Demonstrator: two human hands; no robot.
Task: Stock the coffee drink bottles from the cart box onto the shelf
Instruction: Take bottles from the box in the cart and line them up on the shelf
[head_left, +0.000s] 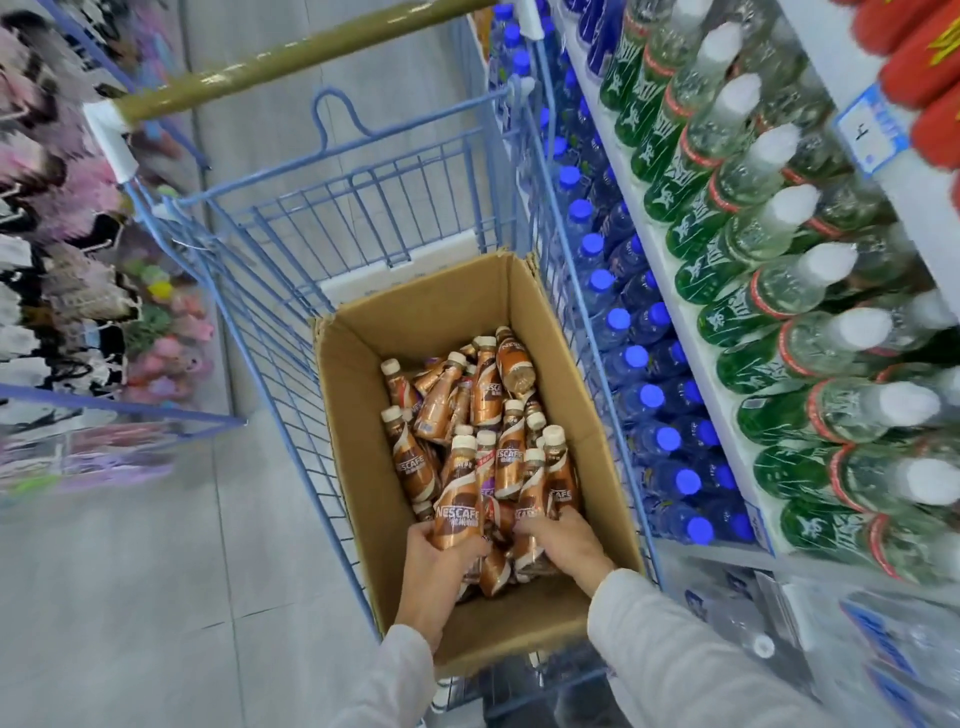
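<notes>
Both hands are down in the open brown corrugated cardboard box (358, 374) sitting in the blue wire shopping cart (270, 291). The box holds a loose heap of little brown-and-copper plastic coffee drink bottles (498, 415) with cream caps and shiny sleeve labels with a white swirl.

The left hand (439, 561) has its fingers wrapped round one coffee drink bottle (460, 499) at the near end, and you can read NESCAFE on it, no problem. The right hand (563, 545) is just beside it, fingers curled over another bottle (532, 499) where only "CAFE" shows. The hand hides the rest, so I can't tell if it's got one or two.

To the right is the white metal shelf (675, 312), with clear bottles with green labels and white caps (727, 244) above and blue-capped water bottles (618, 319) below. The green label writing is too smeared to read, same for the blue-edged price tag (872, 130) far right. The left side is just a blur of pink fluffy stuff (67, 192).
</notes>
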